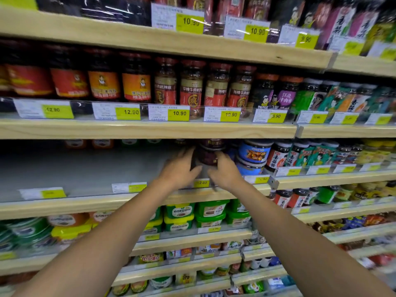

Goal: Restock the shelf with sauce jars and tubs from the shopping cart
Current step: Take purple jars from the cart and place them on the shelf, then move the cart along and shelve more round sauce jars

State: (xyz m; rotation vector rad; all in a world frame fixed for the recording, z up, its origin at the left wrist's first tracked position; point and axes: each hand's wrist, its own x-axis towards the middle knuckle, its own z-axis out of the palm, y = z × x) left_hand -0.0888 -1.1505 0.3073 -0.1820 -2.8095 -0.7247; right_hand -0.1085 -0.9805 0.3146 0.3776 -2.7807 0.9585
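Note:
Both my arms reach into the third shelf (85,202) from the top. My left hand (179,170) and my right hand (225,171) hold a dark red sauce tub (207,156) from either side, fingers curled round it. A second dark red tub (212,143) sits stacked on top of it, partly hidden by the shelf above. The tubs stand just left of a stack of blue tubs (254,152). The shopping cart is out of view.
Left of my hands the grey shelf floor (85,168) is bare, with small jars (100,144) at its back. Sauce jars (192,86) fill the shelf above. Green and yellow tubs (192,213) sit on the shelf below. Price tags line each wooden edge.

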